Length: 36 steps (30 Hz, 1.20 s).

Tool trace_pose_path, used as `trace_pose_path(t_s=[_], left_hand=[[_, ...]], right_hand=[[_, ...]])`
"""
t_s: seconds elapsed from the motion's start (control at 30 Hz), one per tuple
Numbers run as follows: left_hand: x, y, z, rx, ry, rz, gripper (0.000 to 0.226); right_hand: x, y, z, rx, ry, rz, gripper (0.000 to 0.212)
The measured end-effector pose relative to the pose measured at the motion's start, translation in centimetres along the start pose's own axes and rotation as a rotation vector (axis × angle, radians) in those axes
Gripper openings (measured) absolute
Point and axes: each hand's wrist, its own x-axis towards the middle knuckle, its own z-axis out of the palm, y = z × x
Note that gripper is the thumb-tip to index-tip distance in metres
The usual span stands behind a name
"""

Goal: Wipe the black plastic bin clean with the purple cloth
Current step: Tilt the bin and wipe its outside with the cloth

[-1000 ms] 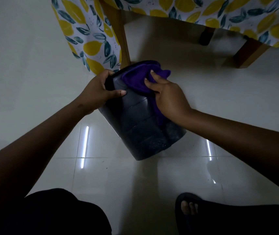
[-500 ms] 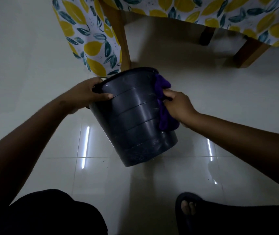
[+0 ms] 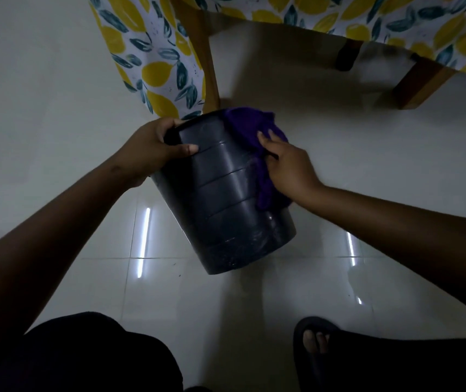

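Observation:
The black plastic bin (image 3: 226,210) is held tilted above the tiled floor, its base toward me and its mouth pointing away. My left hand (image 3: 155,148) grips the bin's rim on the left, thumb across the outer wall. My right hand (image 3: 285,165) presses the purple cloth (image 3: 250,128) against the bin's upper right side, near the rim. The cloth drapes over the rim and hangs down the wall under my palm. The bin's inside is hidden.
A table with a lemon-print tablecloth (image 3: 152,60) and wooden legs (image 3: 206,66) stands just behind the bin. Glossy white floor tiles (image 3: 56,108) spread all around. My knee (image 3: 84,355) and a foot in a dark sandal (image 3: 315,339) sit at the bottom.
My right hand has slid the cloth from the bin's right side wall back up toward the rim. The bin has tilted slightly; my left hand keeps its grip.

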Motion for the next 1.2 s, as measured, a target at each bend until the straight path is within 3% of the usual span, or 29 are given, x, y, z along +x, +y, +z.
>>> trace_pose_path(t_s=[0.1, 0.27, 0.43, 0.53, 0.73, 1.0, 1.1, 1.2], left_hand=[[-0.4, -0.1, -0.1, -0.052, 0.019, -0.008, 0.025], [-0.1, 0.0, -0.2, -0.054, 0.017, 0.008, 0.024], [0.5, 0.6, 0.6, -0.019, 0.016, 0.019, 0.025], [0.4, 0.4, 0.5, -0.036, 0.026, 0.011, 0.03], [-0.4, -0.7, -0.1, -0.083, 0.064, -0.007, 0.025], [-1.0, -0.9, -0.5, -0.142, 0.028, 0.009, 0.024], [-1.1, -0.6, -0.5, -0.148, -0.006, 0.028, 0.026], [-1.2, -0.8, -0.7, -0.186, 0.001, 0.039, 0.025]], right_hand=[[-1.7, 1.7, 0.0, -0.007, -0.005, 0.136, 0.037], [-5.5, -0.1, 1.5, -0.041, 0.009, -0.084, 0.046], [-2.9, -1.5, 1.8, -0.22, 0.043, -0.259, 0.052], [-0.3, -1.1, 0.8, -0.115, 0.038, -0.207, 0.05], [-1.5, 1.1, 0.2, 0.018, -0.006, 0.077, 0.042], [-4.4, -1.6, 2.7, -0.172, 0.013, -0.293, 0.048], [-1.7, -2.2, 1.5, -0.087, 0.074, -0.283, 0.049], [1.1, -1.4, 0.0, 0.003, 0.085, -0.146, 0.048]])
